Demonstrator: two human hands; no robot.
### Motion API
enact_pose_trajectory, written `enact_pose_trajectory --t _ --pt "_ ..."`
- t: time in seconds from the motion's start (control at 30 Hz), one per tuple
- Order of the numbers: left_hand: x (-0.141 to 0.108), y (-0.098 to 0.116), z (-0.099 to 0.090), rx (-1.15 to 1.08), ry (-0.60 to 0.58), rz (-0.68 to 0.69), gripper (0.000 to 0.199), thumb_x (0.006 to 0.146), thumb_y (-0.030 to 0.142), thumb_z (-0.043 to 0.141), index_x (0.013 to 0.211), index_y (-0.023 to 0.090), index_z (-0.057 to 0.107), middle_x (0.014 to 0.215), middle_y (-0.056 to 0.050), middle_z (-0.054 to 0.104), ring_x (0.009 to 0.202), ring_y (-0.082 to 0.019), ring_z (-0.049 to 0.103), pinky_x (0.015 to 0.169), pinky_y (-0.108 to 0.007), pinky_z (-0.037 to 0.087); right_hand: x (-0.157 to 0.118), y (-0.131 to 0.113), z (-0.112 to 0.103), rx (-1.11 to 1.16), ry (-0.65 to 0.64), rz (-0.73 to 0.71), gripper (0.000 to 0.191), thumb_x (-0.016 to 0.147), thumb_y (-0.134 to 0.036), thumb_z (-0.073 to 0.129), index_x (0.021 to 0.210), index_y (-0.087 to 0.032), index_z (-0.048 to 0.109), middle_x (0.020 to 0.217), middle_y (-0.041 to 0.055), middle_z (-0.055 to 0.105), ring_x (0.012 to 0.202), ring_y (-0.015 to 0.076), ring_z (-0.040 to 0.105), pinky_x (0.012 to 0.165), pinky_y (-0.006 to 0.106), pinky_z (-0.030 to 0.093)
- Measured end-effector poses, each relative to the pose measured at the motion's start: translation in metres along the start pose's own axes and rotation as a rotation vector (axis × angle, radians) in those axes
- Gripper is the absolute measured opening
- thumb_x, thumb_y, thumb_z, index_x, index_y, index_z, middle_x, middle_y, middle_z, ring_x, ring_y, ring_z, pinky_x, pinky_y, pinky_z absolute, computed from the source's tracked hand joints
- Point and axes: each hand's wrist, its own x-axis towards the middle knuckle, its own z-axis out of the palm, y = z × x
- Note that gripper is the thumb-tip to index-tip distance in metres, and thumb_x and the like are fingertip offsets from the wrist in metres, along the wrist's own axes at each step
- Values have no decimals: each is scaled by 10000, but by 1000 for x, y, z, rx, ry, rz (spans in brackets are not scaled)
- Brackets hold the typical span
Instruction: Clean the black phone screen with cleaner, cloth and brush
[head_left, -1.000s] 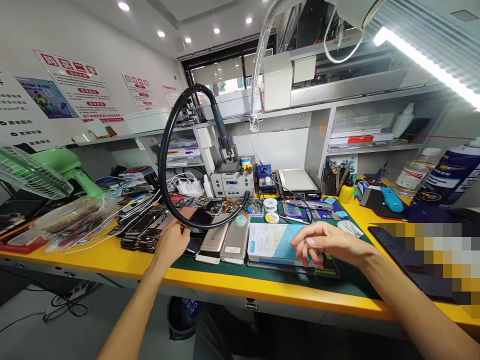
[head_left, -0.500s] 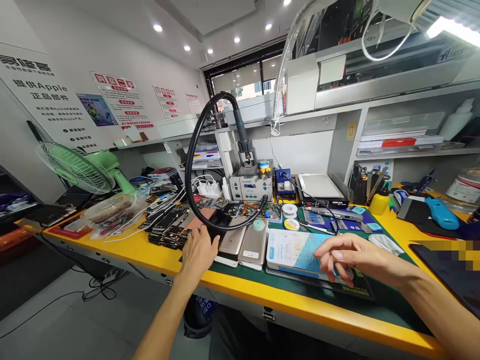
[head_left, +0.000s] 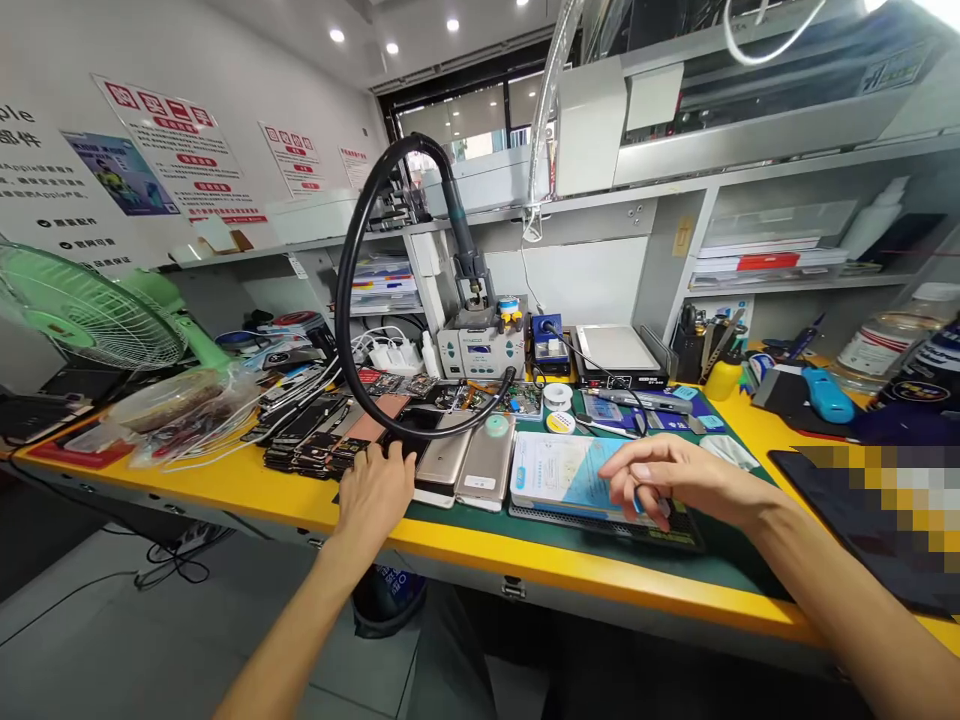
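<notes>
My left hand (head_left: pixel 375 490) rests on the green mat (head_left: pixel 457 520) with its fingers spread on a dark phone (head_left: pixel 397 447), just left of a gold smartphone (head_left: pixel 442 465). A second gold smartphone (head_left: pixel 486 462) lies beside that one. My right hand (head_left: pixel 667 482) hovers low over a white and blue booklet (head_left: pixel 562 475), which sits on a dark perforated tray (head_left: pixel 600 525). Its fingers are loosely curled and I see nothing held in them. Black phone parts (head_left: pixel 307 435) lie in rows left of my left hand.
A hot-air rework station (head_left: pixel 480 350) stands behind the mat, its black hose (head_left: pixel 345 300) looping over the phones. A plastic bag (head_left: pixel 180 415) and a green fan (head_left: pixel 82 310) sit at left. A yellow bench edge (head_left: pixel 525 560) runs in front.
The whole view has swung and tilted as my head turned. My left hand has shifted right, from the copper-coloured sheet to the dark phone. My right hand stays over the booklet.
</notes>
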Motion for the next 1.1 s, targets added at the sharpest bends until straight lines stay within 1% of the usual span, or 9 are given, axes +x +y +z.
enact_pose_trajectory --t 0.2,0.33,0.47,0.6,0.73,0.8,0.93,1.0,1.1 --pt "-3 -5 6 17 61 54 536 1056 362 221 1145 93 675 980 -213 678 970 -373 634 687 -410 519 -1 -2 0 7 -3 9 357 842 -393 809 1072 -121 786 874 120 760 684 189 719 497 221 566" --pt "-12 -12 8 -9 135 112 519 1058 346 250 1173 92 687 1135 -220 680 1053 -372 599 748 -436 521 -2 -2 0 7 -4 10 364 842 -395 809 1074 -116 786 868 126 760 688 195 720 492 220 563" --pt "-24 -17 8 -56 178 215 429 1044 330 356 1160 123 714 1225 -172 702 1092 -347 593 857 -469 497 -1 -1 0 3 0 16 361 840 -391 810 1073 -116 786 877 127 762 678 191 718 495 221 563" --pt "-30 -21 11 -100 220 263 410 1031 305 390 1221 102 690 1273 -175 702 1092 -364 603 834 -495 485 -1 -1 -1 0 4 20 359 836 -390 814 1070 -119 787 870 123 761 678 190 716 490 219 560" --pt "-33 -26 17 -159 260 316 414 1015 217 373 1308 79 631 1321 -183 681 1094 -357 616 800 -487 486 -1 -2 0 6 11 22 368 834 -394 815 1071 -115 784 877 128 762 669 183 708 493 224 565" --pt "-34 -26 18 -198 292 332 403 1011 187 368 1303 79 623 1330 -192 671 1126 -354 612 823 -490 482 -1 -2 0 10 15 24 373 834 -399 815 1072 -114 783 873 130 761 673 184 709 493 224 567" --pt "-36 -16 8 -307 336 420 334 1012 216 437 1263 99 625 1303 -175 678 1216 -319 578 983 -497 449 -1 -1 -1 8 19 32 380 830 -407 818 1068 -112 782 874 132 763 677 184 712 503 223 571" --pt "-34 -5 -2 -360 315 503 309 1007 237 474 1247 117 627 1271 -147 692 1227 -285 573 1038 -469 437 0 -1 -1 4 19 28 383 831 -412 817 1068 -114 782 872 128 762 670 181 710 503 223 570" --pt "-19 14 -18 -409 245 603 292 1010 264 480 1223 134 630 1236 -124 702 1192 -253 593 1032 -421 460 0 0 -1 -12 12 21 383 843 -420 804 1076 -116 779 871 124 759 663 175 708 502 220 564"
